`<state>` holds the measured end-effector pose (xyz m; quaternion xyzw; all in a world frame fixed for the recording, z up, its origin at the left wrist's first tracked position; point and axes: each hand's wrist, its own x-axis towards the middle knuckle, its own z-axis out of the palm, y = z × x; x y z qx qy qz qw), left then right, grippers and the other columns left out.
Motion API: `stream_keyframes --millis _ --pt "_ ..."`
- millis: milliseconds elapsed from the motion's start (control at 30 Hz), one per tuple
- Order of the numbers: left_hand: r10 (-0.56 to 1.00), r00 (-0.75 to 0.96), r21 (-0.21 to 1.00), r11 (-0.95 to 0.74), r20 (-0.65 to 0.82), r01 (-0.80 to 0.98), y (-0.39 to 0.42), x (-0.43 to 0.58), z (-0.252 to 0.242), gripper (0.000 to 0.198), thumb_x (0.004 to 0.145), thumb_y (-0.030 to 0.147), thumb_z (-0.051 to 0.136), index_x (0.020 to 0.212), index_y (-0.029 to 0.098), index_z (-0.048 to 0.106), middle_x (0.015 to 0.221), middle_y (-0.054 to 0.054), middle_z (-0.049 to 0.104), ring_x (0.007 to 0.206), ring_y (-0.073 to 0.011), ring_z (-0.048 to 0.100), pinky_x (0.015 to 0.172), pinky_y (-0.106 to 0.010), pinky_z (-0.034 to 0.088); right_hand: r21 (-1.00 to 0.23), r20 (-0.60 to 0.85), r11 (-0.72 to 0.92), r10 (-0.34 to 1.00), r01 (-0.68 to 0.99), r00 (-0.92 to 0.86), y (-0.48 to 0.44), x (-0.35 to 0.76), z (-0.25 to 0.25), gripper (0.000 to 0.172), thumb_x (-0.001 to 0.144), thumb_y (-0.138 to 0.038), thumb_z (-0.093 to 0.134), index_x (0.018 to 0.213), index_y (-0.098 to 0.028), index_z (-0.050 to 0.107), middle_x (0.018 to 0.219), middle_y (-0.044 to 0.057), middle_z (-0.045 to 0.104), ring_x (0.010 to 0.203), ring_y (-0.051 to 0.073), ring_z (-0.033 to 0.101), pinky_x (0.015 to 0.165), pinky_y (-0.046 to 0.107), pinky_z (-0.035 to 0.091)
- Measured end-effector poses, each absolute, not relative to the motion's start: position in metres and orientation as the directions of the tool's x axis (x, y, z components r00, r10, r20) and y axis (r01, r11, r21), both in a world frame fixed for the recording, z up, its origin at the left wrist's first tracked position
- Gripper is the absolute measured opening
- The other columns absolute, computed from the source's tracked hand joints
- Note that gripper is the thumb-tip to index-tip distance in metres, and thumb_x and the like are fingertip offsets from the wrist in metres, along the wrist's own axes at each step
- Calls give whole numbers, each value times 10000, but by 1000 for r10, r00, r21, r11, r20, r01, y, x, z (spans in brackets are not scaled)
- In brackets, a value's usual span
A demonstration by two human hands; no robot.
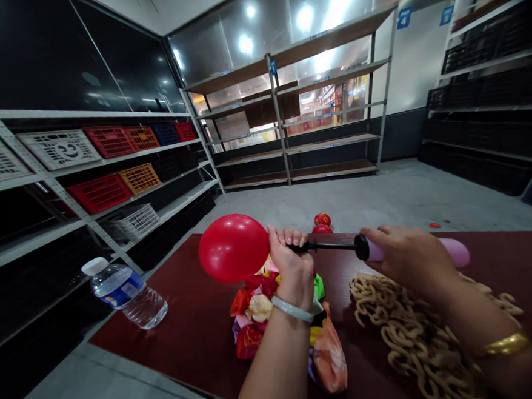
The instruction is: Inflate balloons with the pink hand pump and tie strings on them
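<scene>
A round, blown-up red balloon (233, 247) sits at the nozzle end of a hand balloon pump (333, 245). My left hand (290, 255) is closed around the balloon's neck and the pump's black end; the exact join is hidden by my fingers. Wrapped around the pump's lilac barrel is my right hand (400, 257). A black rod shows between the two hands. Beneath my left wrist lies a heap of colourful crumpled pieces (260, 309), some shiny red and one orange. Tan curled strands (406, 317) are piled under my right forearm.
A water bottle (126, 291) with a white cap stands on the dark red table (184, 339) at left. Two red balls (322, 223) appear beyond the far edge. Shelves with plastic crates (99, 194) line the left wall, and a metal rack (283, 119) stands at the back.
</scene>
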<state>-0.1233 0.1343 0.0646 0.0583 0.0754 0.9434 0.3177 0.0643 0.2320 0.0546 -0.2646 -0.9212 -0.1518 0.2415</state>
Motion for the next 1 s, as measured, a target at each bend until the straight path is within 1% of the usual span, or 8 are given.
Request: stream_keyframes --millis 100,200,333,433,533,700,833,1000 --pt "663 -748 181 -741 39 -647 143 -104 59 488 950 357 515 569 186 264 458 66 280 372 -63 306 432 -219 230 131 540 832 397 539 -743 218 55 53 366 788 -389 627 1122 -239 618 868 57 682 748 231 623 643 341 335" --pt "703 -710 211 -700 37 -682 147 -88 55 477 966 340 483 564 183 281 451 63 273 366 -67 294 427 -226 212 101 539 846 395 523 -744 208 46 49 354 790 -392 632 1106 -233 614 919 79 693 801 247 634 674 351 365" --pt "698 -716 259 -698 34 -668 145 -84 58 489 965 352 486 552 183 286 439 60 267 359 -72 290 419 -234 198 74 540 859 393 507 -745 208 40 42 388 785 -395 640 1139 -238 605 961 84 699 826 253 643 685 354 387" --pt "666 -743 279 -726 60 -628 139 -97 64 487 959 375 497 559 185 294 445 62 280 358 -73 293 421 -233 208 56 539 877 376 478 -753 217 42 39 418 810 -417 617 1191 -247 589 962 69 700 841 246 648 701 349 397" --pt "618 -784 256 -769 66 -585 128 -120 71 497 949 387 514 562 189 272 447 66 282 356 -70 295 425 -232 216 72 528 880 365 469 -766 230 48 38 430 825 -418 597 1222 -254 582 951 52 698 833 240 652 697 343 395" --pt "550 -833 225 -821 62 -525 115 -148 80 501 960 375 490 557 187 260 437 69 268 347 -68 278 423 -232 197 84 527 849 407 522 -746 249 64 41 419 794 -393 626 1198 -284 594 970 18 702 794 229 660 656 331 371" --pt "545 -837 200 -826 47 -527 118 -146 79 500 979 337 448 542 181 261 432 63 268 348 -68 267 424 -234 191 109 545 824 419 557 -726 255 71 43 428 772 -383 643 1184 -274 609 974 27 709 804 239 655 651 331 355" --pt "589 -805 196 -800 72 -568 132 -126 69 492 961 325 483 556 186 242 449 65 268 368 -66 286 438 -233 217 145 517 789 454 597 -725 245 71 53 379 760 -359 636 1128 -269 636 882 33 697 733 230 630 624 333 303"
